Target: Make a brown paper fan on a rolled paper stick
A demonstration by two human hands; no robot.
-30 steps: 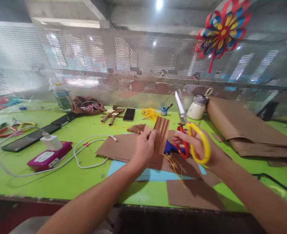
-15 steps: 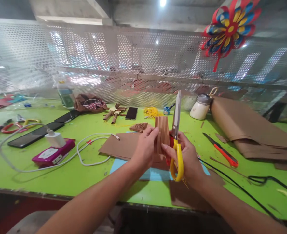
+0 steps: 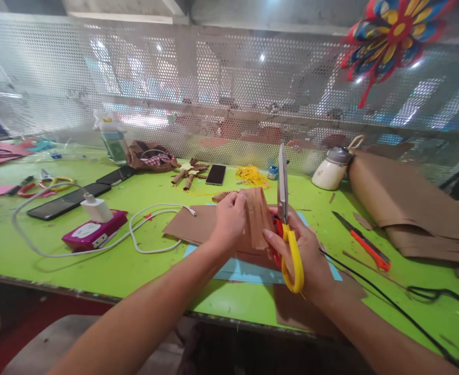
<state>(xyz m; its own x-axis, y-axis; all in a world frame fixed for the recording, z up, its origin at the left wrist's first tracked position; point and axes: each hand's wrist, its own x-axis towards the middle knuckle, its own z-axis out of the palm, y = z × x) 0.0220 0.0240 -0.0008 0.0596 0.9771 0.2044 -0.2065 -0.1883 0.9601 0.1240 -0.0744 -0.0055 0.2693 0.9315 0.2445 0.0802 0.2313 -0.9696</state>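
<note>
Between my hands is a piece of pleated brown paper [image 3: 256, 219], held upright above the table. My left hand [image 3: 230, 219] pinches its upper left edge. My right hand [image 3: 305, 250] holds scissors [image 3: 294, 263] with yellow and red handles, blades pointing up and closed together, and its thumb presses the lower right edge of the pleated paper. Beneath lie flat brown paper [image 3: 192, 225] and light blue sheets [image 3: 245, 272]. A small folded paper fan [image 3: 222, 196] lies just behind my left hand, partly hidden by it.
A utility knife [image 3: 364, 242] lies to the right, near a large folded brown paper [image 3: 405, 203] and a white jar [image 3: 331, 169]. At the left are a purple power strip [image 3: 94, 232] with a white cable, phones and pliers. Yellow raffia [image 3: 251, 176] sits at the back.
The pleated paper has spread a little wider and tilted, its top leaning left. My hands still hold the paper and scissors. The whole view has shifted slightly.
</note>
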